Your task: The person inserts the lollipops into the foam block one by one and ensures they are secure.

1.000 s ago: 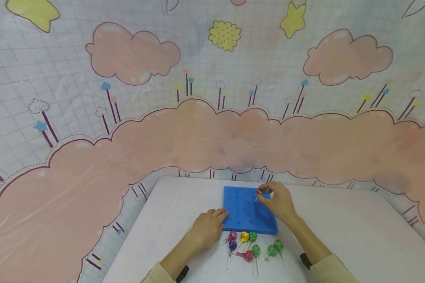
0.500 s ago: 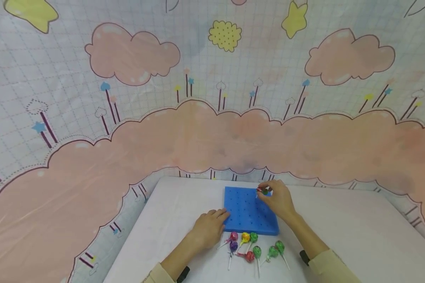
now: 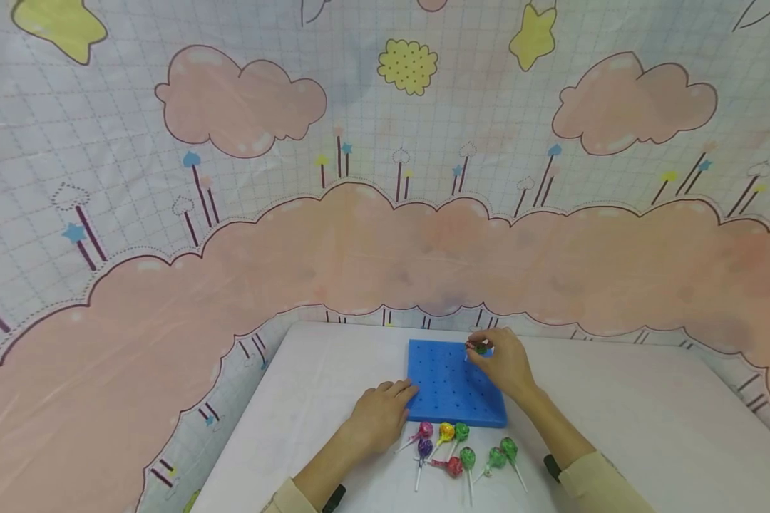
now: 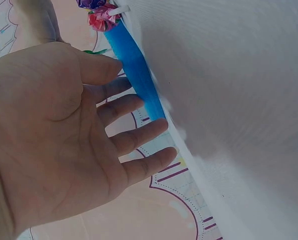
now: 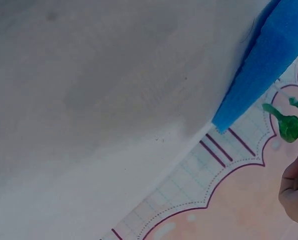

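A blue foam board (image 3: 433, 392) with rows of small holes lies on the white table. My left hand (image 3: 380, 415) rests with extended fingers against its left edge; the left wrist view shows the open palm of that hand (image 4: 64, 135). Over the far right corner of the board, my right hand (image 3: 508, 365) pinches a lollipop (image 3: 471, 346) between thumb and fingers, its white stick pointing down. Green wrapping shows beside the fingertips. In the right wrist view, a green lollipop (image 5: 289, 128) stands near the partly cropped right hand (image 5: 294, 192).
Several wrapped lollipops lie in front of the board: a pink one (image 3: 425, 429), a purple one (image 3: 425, 447), a yellow one (image 3: 446, 431), a red one (image 3: 452, 467) and green ones (image 3: 467, 457). A cloud-patterned cloth (image 3: 385, 249) hangs behind the table (image 3: 321, 370).
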Demonstrator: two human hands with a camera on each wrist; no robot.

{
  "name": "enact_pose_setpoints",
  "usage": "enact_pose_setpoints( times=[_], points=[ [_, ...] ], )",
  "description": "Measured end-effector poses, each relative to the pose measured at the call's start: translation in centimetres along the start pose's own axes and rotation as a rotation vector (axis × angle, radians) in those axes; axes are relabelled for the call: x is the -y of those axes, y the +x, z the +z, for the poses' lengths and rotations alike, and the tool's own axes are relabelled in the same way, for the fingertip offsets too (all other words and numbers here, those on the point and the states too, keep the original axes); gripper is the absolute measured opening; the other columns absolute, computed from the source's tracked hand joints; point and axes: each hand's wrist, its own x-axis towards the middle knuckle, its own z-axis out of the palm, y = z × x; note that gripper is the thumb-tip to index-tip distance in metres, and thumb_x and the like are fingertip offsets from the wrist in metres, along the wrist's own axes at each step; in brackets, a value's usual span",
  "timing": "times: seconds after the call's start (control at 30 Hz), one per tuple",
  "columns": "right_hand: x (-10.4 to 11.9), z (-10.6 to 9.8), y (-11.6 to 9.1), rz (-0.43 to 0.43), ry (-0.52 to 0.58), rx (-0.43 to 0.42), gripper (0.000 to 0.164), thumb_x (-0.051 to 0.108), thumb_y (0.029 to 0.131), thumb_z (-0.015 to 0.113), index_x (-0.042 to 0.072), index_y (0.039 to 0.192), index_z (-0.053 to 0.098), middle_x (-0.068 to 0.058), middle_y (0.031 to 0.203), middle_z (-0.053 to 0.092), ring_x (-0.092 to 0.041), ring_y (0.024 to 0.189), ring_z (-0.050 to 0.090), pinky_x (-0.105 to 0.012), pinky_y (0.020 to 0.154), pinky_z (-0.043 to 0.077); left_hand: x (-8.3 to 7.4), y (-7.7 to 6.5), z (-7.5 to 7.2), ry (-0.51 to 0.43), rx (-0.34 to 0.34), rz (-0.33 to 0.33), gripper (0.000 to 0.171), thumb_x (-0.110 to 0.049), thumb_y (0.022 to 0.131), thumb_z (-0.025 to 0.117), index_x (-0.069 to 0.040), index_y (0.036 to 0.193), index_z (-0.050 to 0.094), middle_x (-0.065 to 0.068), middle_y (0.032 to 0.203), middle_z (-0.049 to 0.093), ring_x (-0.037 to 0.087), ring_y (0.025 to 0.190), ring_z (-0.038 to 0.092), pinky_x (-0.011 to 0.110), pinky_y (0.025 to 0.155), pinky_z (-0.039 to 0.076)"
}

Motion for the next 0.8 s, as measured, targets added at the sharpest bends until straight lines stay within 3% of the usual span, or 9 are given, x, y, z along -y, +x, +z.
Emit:
enact_pose_setpoints(
  times=[0.37, 0.8],
  points=[
    [-0.12, 0.17, 0.16, 0.005, 0.005, 0.027, 0.020, 0.018, 0.092, 0.081, 0.011, 0.111, 0.079, -0.003, 0.102, 0.073, -0.024, 0.100, 0.061, -0.046, 0.086, 0.056, -0.14, 0.02, -0.17, 0.009, 0.003, -0.003, 0.046, -0.030, 0.107, 0.058, -0.017, 0.151, 0.055, 0.003, 0.154, 0.055, 0.028, 0.136, 0.057, 0.048, 0.106, 0.053],
    [-0.44, 0.74, 0.91, -0.012, -0.064, 0.047, 0.017, 0.018, 0.091, 0.082, 0.010, 0.106, 0.079, -0.004, 0.095, 0.072, -0.022, 0.093, 0.058, -0.037, 0.078, 0.054, 0.08, 0.81, 0.28, 0.005, 0.002, -0.011, 0.046, -0.030, 0.108, 0.057, -0.018, 0.152, 0.054, 0.003, 0.155, 0.054, 0.028, 0.137, 0.055, 0.048, 0.107, 0.052]
  ],
)
